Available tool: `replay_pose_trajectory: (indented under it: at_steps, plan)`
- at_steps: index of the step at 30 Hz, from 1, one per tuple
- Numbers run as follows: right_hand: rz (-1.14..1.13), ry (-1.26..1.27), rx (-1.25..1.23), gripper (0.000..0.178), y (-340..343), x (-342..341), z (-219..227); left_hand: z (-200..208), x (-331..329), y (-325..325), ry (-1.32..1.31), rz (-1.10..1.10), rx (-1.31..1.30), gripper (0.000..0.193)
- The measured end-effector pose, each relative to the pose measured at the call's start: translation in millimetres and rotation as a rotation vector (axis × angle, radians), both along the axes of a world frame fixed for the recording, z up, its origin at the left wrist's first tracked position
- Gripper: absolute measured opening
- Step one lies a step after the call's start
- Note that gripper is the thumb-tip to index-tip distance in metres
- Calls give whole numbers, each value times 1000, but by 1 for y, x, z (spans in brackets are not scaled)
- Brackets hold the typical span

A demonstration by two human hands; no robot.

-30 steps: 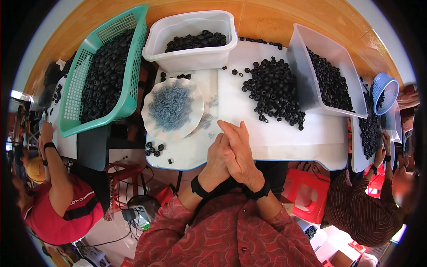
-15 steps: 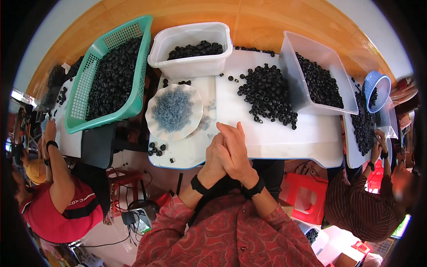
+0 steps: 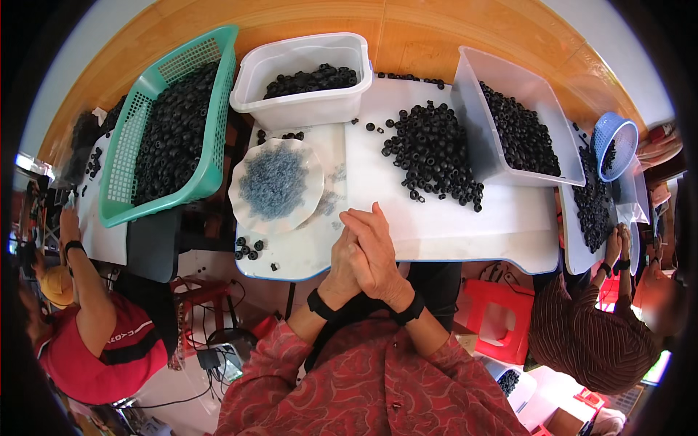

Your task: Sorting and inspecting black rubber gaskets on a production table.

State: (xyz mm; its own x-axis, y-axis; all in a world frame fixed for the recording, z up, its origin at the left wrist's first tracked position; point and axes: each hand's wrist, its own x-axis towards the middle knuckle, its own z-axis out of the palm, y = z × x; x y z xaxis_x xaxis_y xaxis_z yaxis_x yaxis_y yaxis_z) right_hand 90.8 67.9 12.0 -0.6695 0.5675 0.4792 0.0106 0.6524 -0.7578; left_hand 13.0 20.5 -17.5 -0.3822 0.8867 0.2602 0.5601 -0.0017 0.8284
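Observation:
Over the table's front edge my left hand (image 3: 339,274) and my right hand (image 3: 376,259) are pressed together. My right hand lies across the left with its fingers close together. Most of the left fingers are hidden behind it, both hands are closed, and whatever lies between them cannot be seen. Ahead and to the left of them stands a white wavy-rimmed plate (image 3: 315,190) heaped with small translucent blue-grey pieces (image 3: 273,182). A pile of small round black parts (image 3: 429,149) lies ahead and to the right. A few more black parts (image 3: 249,248) sit by the near left corner.
Black parts also fill a green basket (image 3: 224,94), a white tub (image 3: 302,110) and a clear bin (image 3: 488,156). A small blue basket (image 3: 616,149) stands far right. One person (image 3: 109,341) works at left, another (image 3: 582,334) at right. Red stools (image 3: 496,320) stand below.
My two hands have stayed together and shifted very slightly left and down in the picture. The view has turned a little, so the table things sit slightly further left.

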Motion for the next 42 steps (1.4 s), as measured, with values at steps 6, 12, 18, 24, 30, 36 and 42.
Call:
replay_pose_trajectory:
  at_steps: [6,12,18,24,30,36,42]
  plan:
    - [19,13,-39,48,3,1,-4,-3,-3,-5,30,22,19,27]
    - [50,16,-35,48,9,0,-8,-4,-4,-2,90,58,75,25]
    - [-6,56,-49,46,1,1,-13,-9,-5,-3,166,84,144,23]
    - [-206,141,-239,32,5,37,-12,5,-15,-16,-496,133,148,22]
    - [-176,190,-382,21,-10,39,-6,30,-11,-28,-897,22,124,17]
    - [-171,237,-415,13,-16,43,-1,46,-6,-36,-939,-80,174,22]
    - [-178,262,-426,9,-19,49,12,58,0,-39,-841,-181,221,27]
